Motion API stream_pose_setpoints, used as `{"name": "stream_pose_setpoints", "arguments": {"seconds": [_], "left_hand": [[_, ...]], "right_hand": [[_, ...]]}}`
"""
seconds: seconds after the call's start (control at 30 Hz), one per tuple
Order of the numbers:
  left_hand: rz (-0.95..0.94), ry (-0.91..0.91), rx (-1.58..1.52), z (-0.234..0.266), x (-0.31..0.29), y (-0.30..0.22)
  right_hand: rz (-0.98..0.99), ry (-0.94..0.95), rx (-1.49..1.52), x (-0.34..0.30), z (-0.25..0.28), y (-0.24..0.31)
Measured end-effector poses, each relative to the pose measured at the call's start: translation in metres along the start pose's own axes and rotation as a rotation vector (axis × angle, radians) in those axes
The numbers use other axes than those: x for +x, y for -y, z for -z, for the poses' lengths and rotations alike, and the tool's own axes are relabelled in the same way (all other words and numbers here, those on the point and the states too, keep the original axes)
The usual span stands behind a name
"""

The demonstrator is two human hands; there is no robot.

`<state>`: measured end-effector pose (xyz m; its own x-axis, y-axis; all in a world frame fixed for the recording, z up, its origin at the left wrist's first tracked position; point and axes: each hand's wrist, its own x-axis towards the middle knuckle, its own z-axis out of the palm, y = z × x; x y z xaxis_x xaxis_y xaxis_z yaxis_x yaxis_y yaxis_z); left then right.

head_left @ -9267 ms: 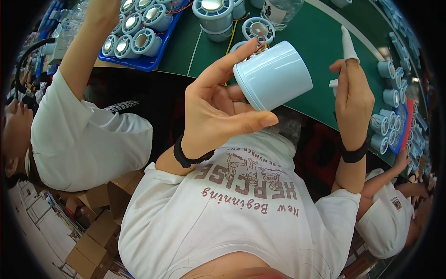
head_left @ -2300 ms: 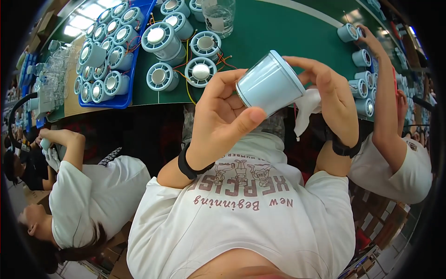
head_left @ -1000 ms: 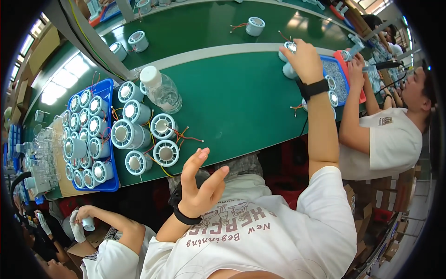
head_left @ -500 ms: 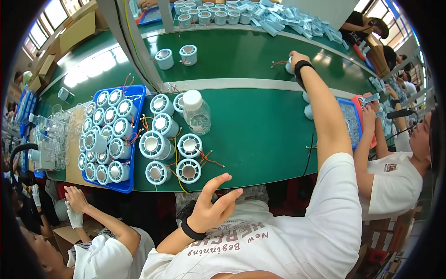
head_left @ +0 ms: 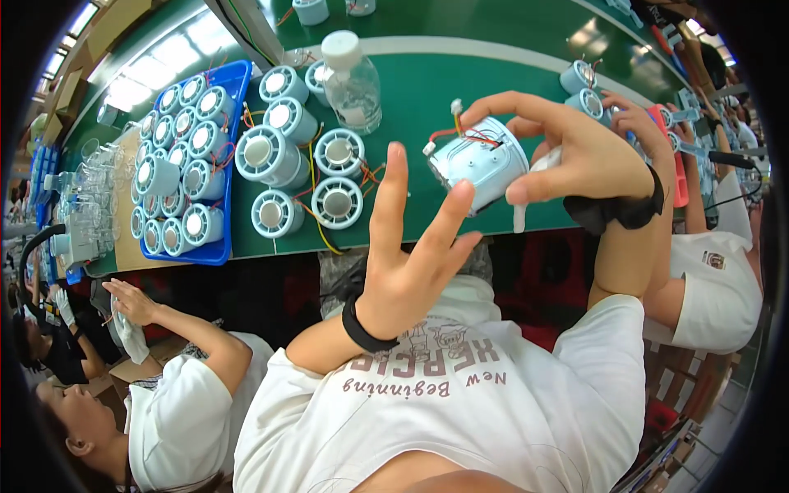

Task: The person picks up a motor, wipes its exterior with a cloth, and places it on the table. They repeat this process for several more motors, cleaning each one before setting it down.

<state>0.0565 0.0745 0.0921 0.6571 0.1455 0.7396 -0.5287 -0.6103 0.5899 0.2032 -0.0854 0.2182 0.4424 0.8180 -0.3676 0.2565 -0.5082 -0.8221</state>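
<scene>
Right of centre in the frame, the right hand (head_left: 588,156) clamps a pale-blue cylindrical housing (head_left: 485,168) between fingers and thumb, seemingly leaving its wires (head_left: 445,134) uncovered, while the left hand (head_left: 403,271), fingers spread, hovers just beside it, contact unclear, and a blue tray (head_left: 215,251), upper left, apparently keeps similar housings (head_left: 201,135) gathered

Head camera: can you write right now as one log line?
right hand: holds wired light-blue cylinder | left hand: spread beside it, touch unclear | blue tray: holds similar cylinders
</scene>
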Motion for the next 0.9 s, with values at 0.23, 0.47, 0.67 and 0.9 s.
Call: {"name": "stream_pose_setpoints", "arguments": {"seconds": [0.23, 0.47, 0.67, 0.9], "left_hand": [[0.196, 0.066, -0.328, 0.015, -0.013, -0.001], [0.884, 0.101, -1.268, 0.033, -0.012, -0.003], [1.19, 0.273, -1.521, 0.04, -0.006, -0.002], [1.288, 0.452, -1.637, 0.035, -0.006, 0.004]], "right_hand": [[0.125, -0.043, 0.062, -0.017, -0.036, -0.027], [0.044, -0.239, 0.102, -0.024, -0.043, -0.035], [0.262, -0.364, -0.167, -0.02, -0.036, -0.045], [0.463, -0.282, -0.081, -0.003, -0.049, -0.048]]}}
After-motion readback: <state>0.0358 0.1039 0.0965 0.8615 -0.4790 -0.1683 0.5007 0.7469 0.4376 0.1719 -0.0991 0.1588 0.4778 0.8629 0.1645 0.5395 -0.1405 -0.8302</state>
